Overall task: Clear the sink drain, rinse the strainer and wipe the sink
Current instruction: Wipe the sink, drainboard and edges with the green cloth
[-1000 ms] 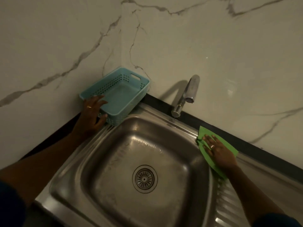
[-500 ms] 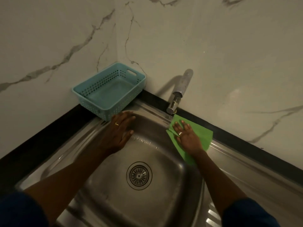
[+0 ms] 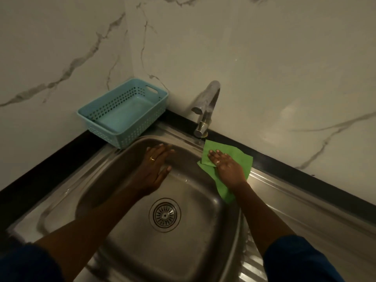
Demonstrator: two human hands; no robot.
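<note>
White marble wall (image 3: pixel 264 58) in a dim corner, black worktop (image 3: pixel 50 165) below it, and the steel sink (image 3: pixel 193 251) fills the head view. The right hand (image 3: pixel 227 166) lies flat, fingers straight, pressing a green cloth (image 3: pixel 240 157) onto the sink's back right rim, just beside the foot of the tap (image 3: pixel 207 102). The left hand (image 3: pixel 154 169), fingers stretched out and holding nothing, rests against the basin's back wall. The strainer (image 3: pixel 164 215) sits in the drain at the basin's middle. A blue basket (image 3: pixel 130 137) stands in the back left corner.
</note>
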